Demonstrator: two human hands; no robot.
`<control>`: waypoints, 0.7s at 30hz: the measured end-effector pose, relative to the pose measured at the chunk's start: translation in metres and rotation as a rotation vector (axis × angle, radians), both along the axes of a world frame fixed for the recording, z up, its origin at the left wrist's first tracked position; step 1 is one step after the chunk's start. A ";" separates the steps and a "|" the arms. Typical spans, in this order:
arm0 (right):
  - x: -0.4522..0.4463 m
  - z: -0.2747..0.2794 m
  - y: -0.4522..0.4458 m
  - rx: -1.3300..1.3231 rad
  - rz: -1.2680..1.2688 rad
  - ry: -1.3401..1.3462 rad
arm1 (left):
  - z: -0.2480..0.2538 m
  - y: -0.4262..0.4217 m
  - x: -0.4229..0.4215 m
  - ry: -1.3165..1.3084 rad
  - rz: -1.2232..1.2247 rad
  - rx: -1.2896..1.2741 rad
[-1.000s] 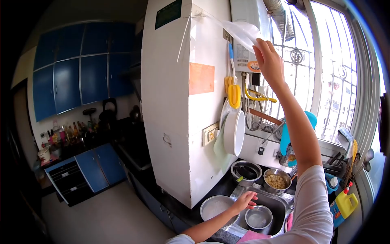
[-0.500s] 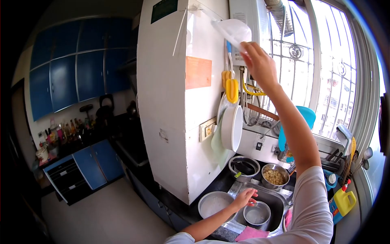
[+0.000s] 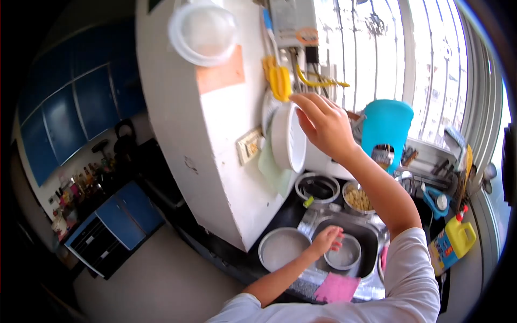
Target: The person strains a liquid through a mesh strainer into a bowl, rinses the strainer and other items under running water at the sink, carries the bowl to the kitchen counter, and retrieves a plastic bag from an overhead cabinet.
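Note:
My right hand is raised by the wall, holding nothing, its fingers reaching towards the top rim of a white basin that hangs upright there. Whether the fingertips touch the rim I cannot tell. Up to the left, a translucent white plastic bowl hangs against the pillar, slightly blurred. Low over the sink, my left hand is open with loosely bent fingers. Beneath it and to its right is a round metal pan. A wide metal basin stands to its left.
Behind the sink are a dark-filled metal pot and a bowl of pale chunks. A pink cloth lies at the front edge. Yellow brushes, a blue board and a yellow bottle stand around.
My right hand has let go of the translucent bowl, which now hangs on the pillar, and has come down beside the white basin. My left hand stays over the sink. The view has shifted.

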State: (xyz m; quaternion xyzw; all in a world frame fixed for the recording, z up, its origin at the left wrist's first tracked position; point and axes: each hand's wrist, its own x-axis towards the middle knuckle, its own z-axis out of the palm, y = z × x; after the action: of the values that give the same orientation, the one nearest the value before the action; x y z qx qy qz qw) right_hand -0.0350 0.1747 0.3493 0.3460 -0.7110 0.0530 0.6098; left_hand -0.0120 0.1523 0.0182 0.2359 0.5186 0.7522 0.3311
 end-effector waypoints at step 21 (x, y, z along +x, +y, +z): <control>0.158 -0.422 0.199 -1.102 -0.428 -1.392 | -0.037 0.093 -0.262 1.475 0.367 -1.032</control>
State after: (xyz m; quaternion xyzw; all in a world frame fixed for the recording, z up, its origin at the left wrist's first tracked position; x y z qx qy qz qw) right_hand 0.1232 0.3742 -0.0730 -0.2436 -0.8413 0.4676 0.1189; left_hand -0.2743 0.2457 -0.0190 0.3931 0.8992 0.1273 -0.1440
